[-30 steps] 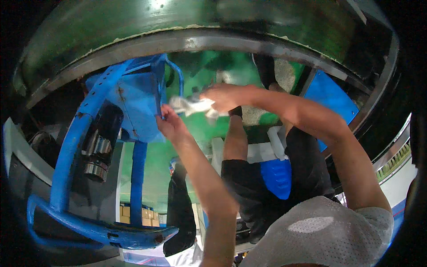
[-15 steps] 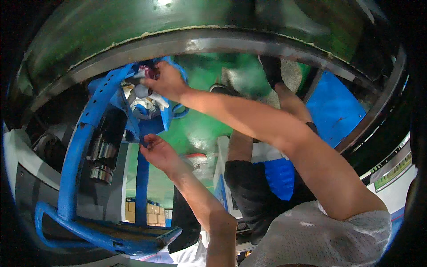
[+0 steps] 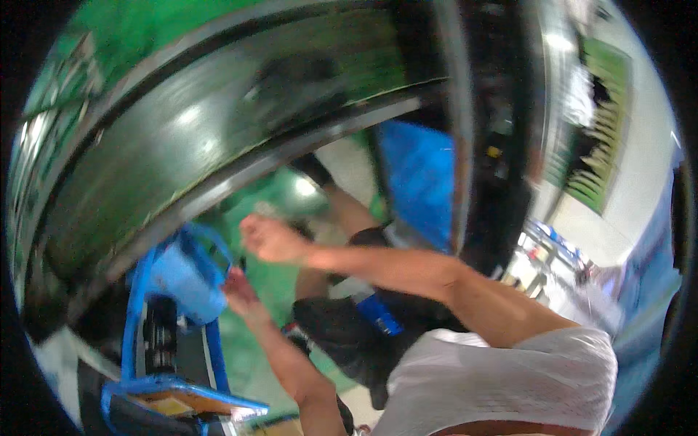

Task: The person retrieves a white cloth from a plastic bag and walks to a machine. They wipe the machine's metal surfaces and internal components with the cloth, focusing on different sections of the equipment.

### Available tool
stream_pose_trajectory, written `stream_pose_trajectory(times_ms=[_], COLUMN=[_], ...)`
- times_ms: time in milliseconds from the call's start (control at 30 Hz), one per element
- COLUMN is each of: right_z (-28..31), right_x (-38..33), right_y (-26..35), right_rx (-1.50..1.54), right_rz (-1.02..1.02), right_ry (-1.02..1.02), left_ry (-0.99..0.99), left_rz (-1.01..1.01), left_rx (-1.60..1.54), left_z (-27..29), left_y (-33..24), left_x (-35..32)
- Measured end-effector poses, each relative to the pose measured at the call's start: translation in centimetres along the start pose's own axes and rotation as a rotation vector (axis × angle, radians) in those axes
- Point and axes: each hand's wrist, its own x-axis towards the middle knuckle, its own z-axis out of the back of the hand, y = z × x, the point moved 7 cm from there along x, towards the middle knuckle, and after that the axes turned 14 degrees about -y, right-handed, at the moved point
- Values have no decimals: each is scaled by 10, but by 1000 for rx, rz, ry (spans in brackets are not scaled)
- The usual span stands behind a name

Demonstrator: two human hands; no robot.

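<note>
Motion smears the head view. My left hand (image 3: pixel 241 292) is at the right edge of a blue bin (image 3: pixel 183 280), fingers bent against it by a curved blue band. The bin hangs at the top of a blue metal frame (image 3: pixel 133 330), and its contents do not show. My right hand (image 3: pixel 270 238) is to the right of the bin and apart from it, over the green floor. Its fingers are curled in; anything inside them is hidden.
A long dark rail (image 3: pixel 240 173) edges the dark green surface ahead. Beyond my legs stands a blue panel (image 3: pixel 418 182), beside a dark upright post (image 3: pixel 459 131). The frame's lower tray (image 3: pixel 171 401) is at the lower left. Cluttered shelving (image 3: pixel 545 258) is at the right.
The view has swung to the right. My right hand has come out of the bin, away from the rags and the reddish item there. My left hand stays by the bin.
</note>
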Motion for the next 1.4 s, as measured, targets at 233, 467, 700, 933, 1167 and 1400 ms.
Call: stream_pose_trajectory(times_ms=[233, 467, 700, 933, 1167, 1400], right_z=[326, 747, 917, 978, 775, 716], right_x=[-104, -180, -73, -87, -205, -246], right_y=[257, 303, 275, 230, 244, 160], right_rx=[287, -405, -1181, -324, 301, 579], right_rz=[-43, 182, 76, 26, -49, -490], right_ry=[-208, -1091, -836, -1135, -847, -942], left_ry=[161, 444, 373, 578, 1277, 997], left_rz=[488, 102, -95, -197, -142, 239], left_rx=[409, 775, 954, 948, 720, 1024], left_z=[-173, -314, -314, -446, -620, -582], left_y=[35, -81, -112, -92, 9, 80], left_x=[-206, -348, -368, -460, -668, -605])
